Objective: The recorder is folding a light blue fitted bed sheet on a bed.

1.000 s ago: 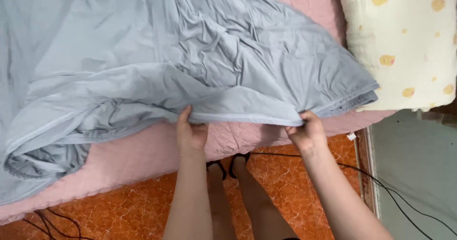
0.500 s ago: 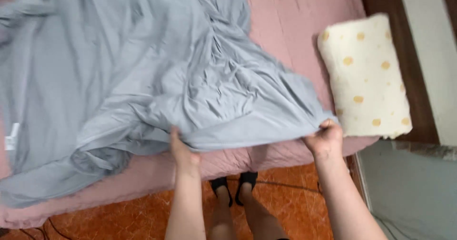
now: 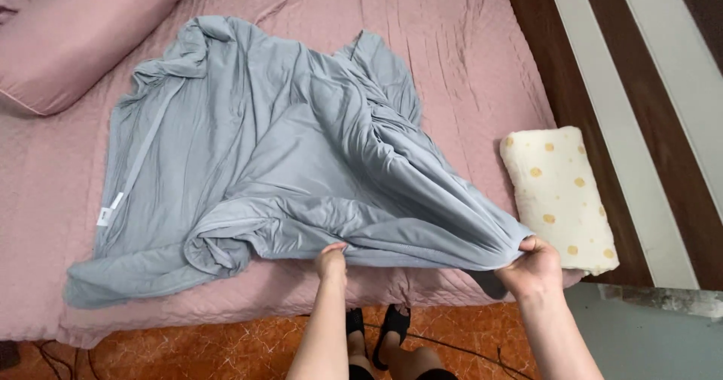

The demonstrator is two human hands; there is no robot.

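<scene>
Head | grey blanket spread crumpled | near edge in both hands, left hand, right hand

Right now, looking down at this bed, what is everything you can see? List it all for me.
blanket: one, grey-blue, rumpled across the bed, its near edge held by both hands
white tag: one, on the blanket's left edge
bedspread: one, dusty pink, quilted, covering the bed
pink pillow: one, at the bed's far left corner
cream pillow: one, with yellow spots, at the bed's right edge
floor: orange, marbled, below the bed
black cables: a few, on the floor
sandals: two, black, on the person's feet
left hand: gripping the blanket's edge
right hand: gripping the blanket's corner
</scene>
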